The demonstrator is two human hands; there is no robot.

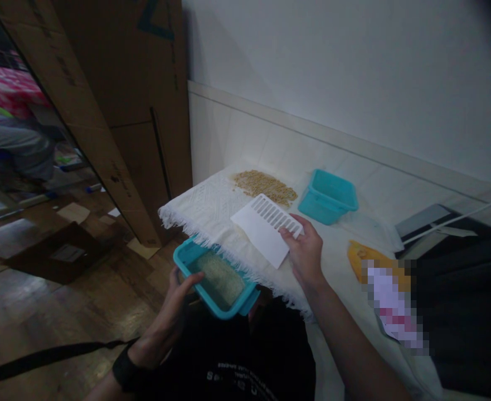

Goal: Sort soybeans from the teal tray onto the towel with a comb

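My left hand [174,303] grips the rim of a teal plastic tub [195,253] filled with pale grains, holding it just below the fringed edge of a white cloth [212,209] on the table. My right hand [306,250] pinches a white plastic scraper [266,228] with slots along one edge, which lies flat on the cloth. A heap of tan grains [265,186] sits on the cloth beyond the scraper. A second teal tub [329,196] stands to the right of the heap.
Tall cardboard boxes [120,100] lean at the left against the wall. A yellow packet [368,262] and a dark flat device [429,220] lie at the right of the table. Wooden floor with flattened cardboard [57,253] lies to the left.
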